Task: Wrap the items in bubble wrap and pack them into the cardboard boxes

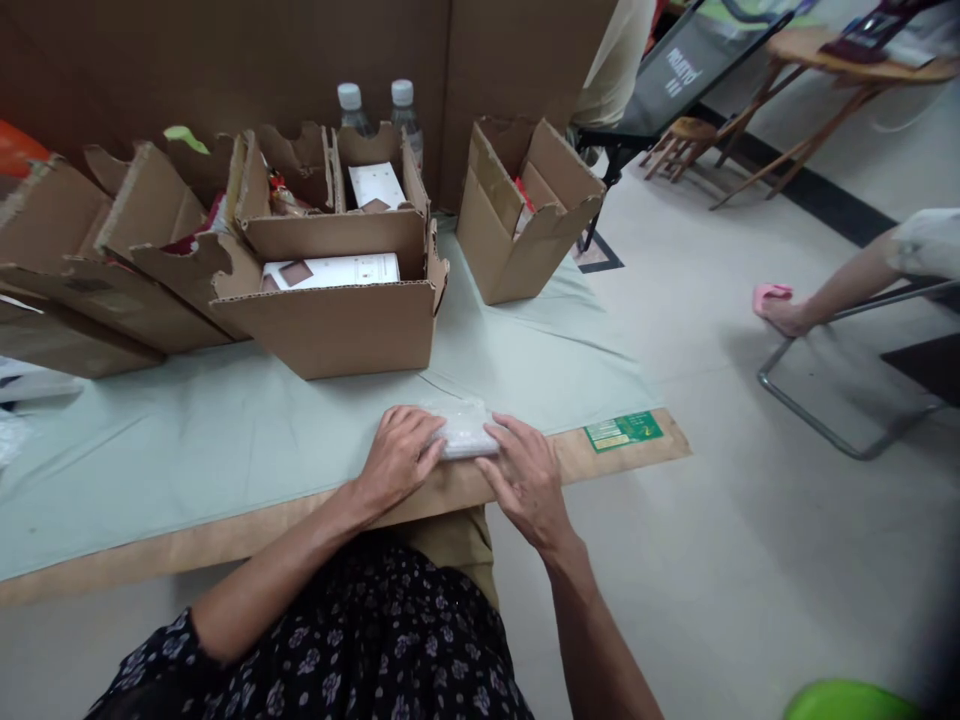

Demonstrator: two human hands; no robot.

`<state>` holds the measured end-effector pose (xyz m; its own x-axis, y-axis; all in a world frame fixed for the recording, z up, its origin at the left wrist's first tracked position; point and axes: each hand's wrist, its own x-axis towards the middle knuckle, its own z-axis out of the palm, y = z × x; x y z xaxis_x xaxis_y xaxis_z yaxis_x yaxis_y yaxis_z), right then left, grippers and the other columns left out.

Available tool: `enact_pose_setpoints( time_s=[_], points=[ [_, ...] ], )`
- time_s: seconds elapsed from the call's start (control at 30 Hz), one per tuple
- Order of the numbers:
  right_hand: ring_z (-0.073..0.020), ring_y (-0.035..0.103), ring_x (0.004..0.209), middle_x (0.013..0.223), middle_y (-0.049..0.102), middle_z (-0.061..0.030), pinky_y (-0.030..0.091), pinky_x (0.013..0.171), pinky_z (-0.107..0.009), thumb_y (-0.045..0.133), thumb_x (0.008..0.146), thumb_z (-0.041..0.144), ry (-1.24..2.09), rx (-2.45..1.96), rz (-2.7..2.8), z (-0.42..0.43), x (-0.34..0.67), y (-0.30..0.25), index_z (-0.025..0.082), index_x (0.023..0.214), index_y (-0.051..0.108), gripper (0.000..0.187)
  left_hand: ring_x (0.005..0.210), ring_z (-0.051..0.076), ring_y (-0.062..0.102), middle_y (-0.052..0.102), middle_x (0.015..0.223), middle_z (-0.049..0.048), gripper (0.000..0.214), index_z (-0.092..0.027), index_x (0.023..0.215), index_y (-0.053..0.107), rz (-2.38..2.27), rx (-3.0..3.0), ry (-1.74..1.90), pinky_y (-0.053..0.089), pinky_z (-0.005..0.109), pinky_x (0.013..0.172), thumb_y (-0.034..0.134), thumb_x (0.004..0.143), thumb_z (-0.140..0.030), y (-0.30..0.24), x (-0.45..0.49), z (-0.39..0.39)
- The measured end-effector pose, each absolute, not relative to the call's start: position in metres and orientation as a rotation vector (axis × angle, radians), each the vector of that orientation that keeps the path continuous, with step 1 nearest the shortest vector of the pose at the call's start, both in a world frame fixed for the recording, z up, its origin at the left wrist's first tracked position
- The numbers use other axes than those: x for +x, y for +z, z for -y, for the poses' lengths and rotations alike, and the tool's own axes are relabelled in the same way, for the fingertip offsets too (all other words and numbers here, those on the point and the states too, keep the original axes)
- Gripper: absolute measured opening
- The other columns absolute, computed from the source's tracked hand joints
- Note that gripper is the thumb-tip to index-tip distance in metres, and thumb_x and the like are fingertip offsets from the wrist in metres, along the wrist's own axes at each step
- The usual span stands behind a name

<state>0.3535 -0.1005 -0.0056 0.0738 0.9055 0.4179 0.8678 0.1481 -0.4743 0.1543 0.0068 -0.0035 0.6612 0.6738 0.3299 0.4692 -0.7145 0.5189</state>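
Observation:
A small white packet in clear plastic wrap (465, 432) lies at the front edge of the table, on the pale green cloth (300, 430). My left hand (403, 450) grips its left end, fingers bent over the top and thumb at the near side. At the right end, my right hand (527, 480) holds it between the fingers and the thumb. What exactly is inside the wrap I cannot make out. Just beyond the packet stands an open cardboard box (352, 325) with a white printed box (337, 270) in it.
Several more open cardboard boxes stand behind and to the left; one cardboard box (517, 220) is at the back right. Two bottles with white caps (403, 95) stand behind them. A green label (624, 431) marks the table's right corner. A person's foot in a pink slipper (776, 300) is at the right.

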Motion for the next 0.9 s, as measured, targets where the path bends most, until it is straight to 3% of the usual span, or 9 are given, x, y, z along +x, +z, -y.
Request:
enact_pose_setpoints(
  time_s=[0.13,0.37,0.53,0.7,0.83,0.9],
  points=[
    [-0.0318,0.056,0.129,0.143,0.062,-0.014,0.044,0.103,-0.048,0.061,0.097,0.031,-0.016,-1.787,1.894,0.092,0.351,-0.013,0.023,0.14,0.057,0.044,0.101,0.027,0.063,0.071,0.107,0.0107,0.022,-0.018,0.113,0.07,-1.072,2.425,0.691,0.05,0.046,0.092,0.058,0.097,-0.027,-0.003,0.157,-0.02],
    [-0.027,0.062,0.11,0.118,0.072,-0.01,0.045,0.093,-0.042,0.057,0.096,0.018,0.007,-1.828,1.843,0.073,0.355,-0.01,0.021,0.126,0.066,0.031,0.085,0.019,0.066,0.068,0.108,0.0111,0.057,-0.014,0.139,0.052,-1.162,1.55,0.635,0.057,0.034,0.071,0.062,0.093,-0.048,0.01,0.123,0.003],
    [-0.0277,0.062,0.114,0.114,0.074,-0.009,0.044,0.097,-0.044,0.055,0.098,0.018,0.019,-1.725,1.883,0.087,0.34,0.007,0.021,0.125,0.066,0.03,0.111,0.028,0.069,0.066,0.124,0.0208,0.084,-0.012,0.154,0.029,-0.964,0.982,0.517,0.06,0.044,0.091,0.064,0.091,-0.055,0.01,0.123,0.017],
    [-0.0282,0.066,0.112,0.113,0.075,-0.0073,0.049,0.099,-0.048,0.057,0.098,0.024,0.288,-1.657,1.901,0.106,0.333,0.016,0.026,0.121,0.067,0.025,0.116,0.026,0.065,0.066,0.13,0.0161,0.092,-0.014,0.156,0.03,-0.908,1.121,0.604,0.052,0.04,0.103,0.072,0.083,-0.051,0.01,0.131,0.023],
    [-0.0291,0.065,0.125,0.142,0.064,-0.0136,0.056,0.1,-0.047,0.062,0.097,0.041,0.591,-1.549,1.711,0.116,0.344,0.012,0.027,0.149,0.048,0.056,0.104,0.022,0.067,0.068,0.125,0.013,0.083,-0.017,0.156,0.031,-0.834,1.226,0.568,0.053,0.037,0.095,0.068,0.086,-0.043,0.019,0.127,0.028],
    [-0.029,0.068,0.123,0.143,0.064,-0.0152,0.06,0.097,-0.043,0.065,0.095,0.045,0.759,-1.502,1.618,0.116,0.347,0.012,0.025,0.153,0.045,0.065,0.104,0.022,0.066,0.067,0.125,0.012,0.079,-0.018,0.156,0.032,-0.789,1.259,0.577,0.053,0.035,0.094,0.066,0.088,-0.039,0.024,0.126,0.029]
  ],
)
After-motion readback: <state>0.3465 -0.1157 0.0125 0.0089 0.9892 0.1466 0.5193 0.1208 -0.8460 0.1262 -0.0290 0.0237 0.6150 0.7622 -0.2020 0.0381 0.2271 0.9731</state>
